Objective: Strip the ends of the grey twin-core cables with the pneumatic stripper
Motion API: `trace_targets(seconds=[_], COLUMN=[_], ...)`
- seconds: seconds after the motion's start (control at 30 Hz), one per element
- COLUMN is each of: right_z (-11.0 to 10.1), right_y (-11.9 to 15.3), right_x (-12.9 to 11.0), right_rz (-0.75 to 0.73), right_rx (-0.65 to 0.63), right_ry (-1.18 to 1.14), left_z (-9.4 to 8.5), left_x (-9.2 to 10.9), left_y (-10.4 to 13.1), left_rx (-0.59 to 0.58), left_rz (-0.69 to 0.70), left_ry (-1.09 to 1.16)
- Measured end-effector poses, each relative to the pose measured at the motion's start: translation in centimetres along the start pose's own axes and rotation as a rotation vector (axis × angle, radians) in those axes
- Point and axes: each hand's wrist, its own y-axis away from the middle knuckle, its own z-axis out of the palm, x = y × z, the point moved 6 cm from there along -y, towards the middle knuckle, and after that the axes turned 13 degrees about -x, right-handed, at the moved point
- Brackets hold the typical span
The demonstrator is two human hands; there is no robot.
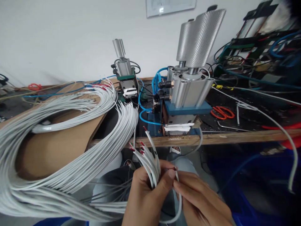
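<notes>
- Two bare hands, one left hand (147,194) and one right hand (199,196), photographed at one wooden-edged worktop (235,137).
- Three upright metal cylinders: two large, knurled ones (205,37) at right, one small one (119,48) at left.
- White cables (77,166), dozens, coiled too densely for an exact count.
- One hex key (231,128).
- One pair of orange handles (222,112).
- One wall frame (170,7), partly in view.
- One yellow-and-black strip (222,87).

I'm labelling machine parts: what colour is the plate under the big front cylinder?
The plate is blue; it shows best in the head view.
</notes>
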Motion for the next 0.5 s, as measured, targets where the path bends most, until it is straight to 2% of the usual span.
trace_targets(seconds=[0.2,0.33,0.5], right_z=[-0.2,0.8,3.8], right_y=[1.4,4.1,8.1], right_x=[-0.5,1.3,4.5], right_rz=[-0.025,0.084,0.27], right_rx=[0.047,0.048,-0.292], right_ry=[0.011,0.045,0.124], left_z=[0.0,-0.6,-1.5], left_x=[-0.5,-1.4,-4.5], left_y=[0.6,1.2,2.3], left_rx=[-0.031,-0.044,-0.119], left_rz=[-0.021,-0.044,-0.128], left_ry=[-0.052,0.001,0.046])
